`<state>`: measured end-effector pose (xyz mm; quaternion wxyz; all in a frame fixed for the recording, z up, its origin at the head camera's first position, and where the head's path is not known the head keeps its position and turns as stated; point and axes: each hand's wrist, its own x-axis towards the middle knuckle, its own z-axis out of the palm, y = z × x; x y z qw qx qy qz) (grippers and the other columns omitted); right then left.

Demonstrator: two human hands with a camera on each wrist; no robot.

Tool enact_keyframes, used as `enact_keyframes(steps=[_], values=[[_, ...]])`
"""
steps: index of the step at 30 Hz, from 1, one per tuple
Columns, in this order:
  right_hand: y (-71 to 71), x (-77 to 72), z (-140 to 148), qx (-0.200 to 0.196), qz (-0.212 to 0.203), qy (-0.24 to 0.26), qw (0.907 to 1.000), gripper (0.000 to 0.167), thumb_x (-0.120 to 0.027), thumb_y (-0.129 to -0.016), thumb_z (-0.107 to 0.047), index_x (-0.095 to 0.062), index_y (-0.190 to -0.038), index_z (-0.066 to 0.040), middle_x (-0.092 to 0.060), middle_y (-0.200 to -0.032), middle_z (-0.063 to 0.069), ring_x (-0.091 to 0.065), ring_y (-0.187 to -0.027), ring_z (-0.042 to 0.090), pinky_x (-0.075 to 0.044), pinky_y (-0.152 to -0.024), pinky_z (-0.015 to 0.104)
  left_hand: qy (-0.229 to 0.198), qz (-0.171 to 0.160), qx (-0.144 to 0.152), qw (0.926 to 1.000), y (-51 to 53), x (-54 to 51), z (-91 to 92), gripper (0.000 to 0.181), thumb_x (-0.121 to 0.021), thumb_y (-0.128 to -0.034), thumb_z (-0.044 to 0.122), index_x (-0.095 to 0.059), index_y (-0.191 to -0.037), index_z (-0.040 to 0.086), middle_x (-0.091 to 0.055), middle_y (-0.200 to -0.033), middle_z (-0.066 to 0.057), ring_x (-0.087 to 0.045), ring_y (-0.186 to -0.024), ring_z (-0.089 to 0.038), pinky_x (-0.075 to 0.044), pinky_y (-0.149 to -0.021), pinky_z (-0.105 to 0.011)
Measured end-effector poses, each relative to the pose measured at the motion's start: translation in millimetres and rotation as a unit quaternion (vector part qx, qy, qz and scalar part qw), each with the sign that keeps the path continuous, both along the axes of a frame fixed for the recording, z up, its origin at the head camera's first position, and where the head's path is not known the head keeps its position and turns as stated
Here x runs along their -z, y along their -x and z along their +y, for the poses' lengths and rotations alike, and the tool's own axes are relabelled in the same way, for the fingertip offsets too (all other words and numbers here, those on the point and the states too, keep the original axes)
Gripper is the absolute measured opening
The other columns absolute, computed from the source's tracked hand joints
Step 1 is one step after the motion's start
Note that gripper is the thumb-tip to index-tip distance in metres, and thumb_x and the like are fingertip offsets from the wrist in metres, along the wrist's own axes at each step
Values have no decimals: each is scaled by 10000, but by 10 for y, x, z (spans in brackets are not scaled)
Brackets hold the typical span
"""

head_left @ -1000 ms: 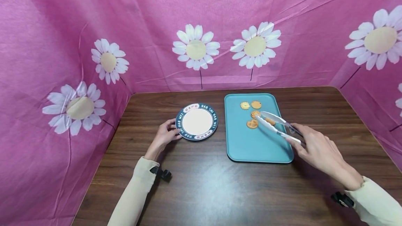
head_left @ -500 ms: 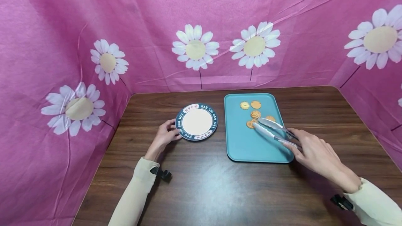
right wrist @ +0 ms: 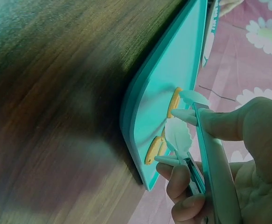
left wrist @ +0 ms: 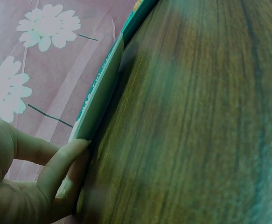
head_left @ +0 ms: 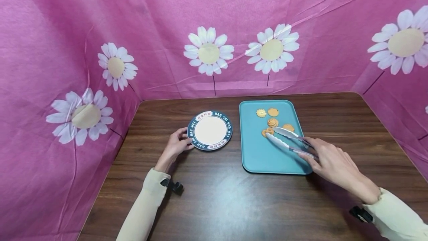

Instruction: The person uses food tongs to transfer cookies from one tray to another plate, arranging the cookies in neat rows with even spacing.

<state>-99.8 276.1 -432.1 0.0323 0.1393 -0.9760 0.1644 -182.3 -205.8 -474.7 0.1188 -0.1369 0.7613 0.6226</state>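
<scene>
My left hand [head_left: 175, 145] pinches the left rim of a white plate [head_left: 210, 131] with a dark blue lettered border. In the left wrist view the fingers [left wrist: 63, 161] meet the plate's edge [left wrist: 101, 88], seen from the side. My right hand [head_left: 334, 163] grips metal tongs [head_left: 284, 143] with their arms apart. Their pale tips are over a pretzel-shaped cookie [head_left: 266, 132] on the blue tray; whether they touch it, I cannot tell. Other cookies lie near it: a swirl cookie [head_left: 272, 122], a round cookie [head_left: 273, 112], a scalloped cookie [head_left: 261, 113], and another cookie [head_left: 288, 127] behind the tongs.
The blue rectangular tray [head_left: 264, 159] stands right of the plate on a dark wooden table [head_left: 214, 203]. A pink cloth [head_left: 160, 18] with printed daisies hangs behind the table and at its sides.
The tongs have moved from the swirl cookie toward me and slightly left, to the pretzel-shaped cookie, uncovering the cookie on the right. The left hand and plate have stayed in place.
</scene>
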Motion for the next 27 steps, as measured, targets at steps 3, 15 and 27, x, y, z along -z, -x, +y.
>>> enact_keyframes(steps=[3,15,27], values=[[22,6,-19,-31,-68,-24,10000,590,-648,-1012,-470,-565,-1443,-76,-685,-1228,187,-617,-803,245,-494,-467,406,-54,16,-13,10000,-4,13,1,591,-571,-987,-86,-420,-1555,-19,-530,-1296,-266,-655,-871,-151,-675,-787,-218],[111,11,-122,-122,-134,-85,9998,637,-675,-997,-455,-536,-1465,-48,-666,-1255,228,-597,-804,248,-412,-454,283,-63,2,-66,10000,-9,5,18,604,-575,-979,-93,-426,-1556,4,-531,-1274,-244,-654,-865,-152,-669,-755,-197],[164,21,-180,-197,-133,-156,9996,652,-684,-993,-436,-523,-1482,-36,-658,-1272,245,-620,-793,255,-438,-438,300,-100,10,-66,9999,-7,1,15,597,-567,-980,-99,-425,-1553,-11,-530,-1264,-256,-652,-879,-163,-672,-769,-208]])
